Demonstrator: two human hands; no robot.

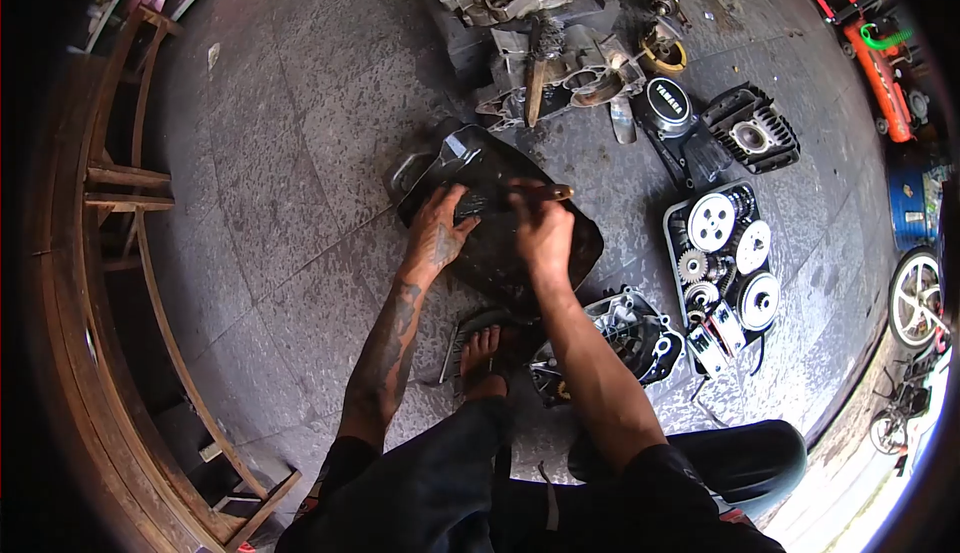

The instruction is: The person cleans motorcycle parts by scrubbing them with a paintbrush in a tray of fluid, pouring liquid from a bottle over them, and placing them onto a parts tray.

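Observation:
A black pan (520, 271) with dark, wet-looking contents sits on the floor in front of me. My left hand (438, 231) reaches over its left side, fingers curled down around a dark part I cannot make out. To the right, my right hand (545, 236) is closed on a wooden-handled tool (558, 193), probably a brush; its handle end sticks out to the right. Motion blurs these fingers, and the tool's working end is hidden against the dark pan. A metal engine cover (655, 338) lies beneath my right forearm.
Engine casings (600, 63) lie ahead, with a wooden-handled brush (537, 83) on them. At right are a YAMAHA cover (668, 103), a finned cylinder (755, 136) and a tray (675, 243) of gears. A wooden bench (100, 353) borders the left. My bare foot (482, 358) is near the pan.

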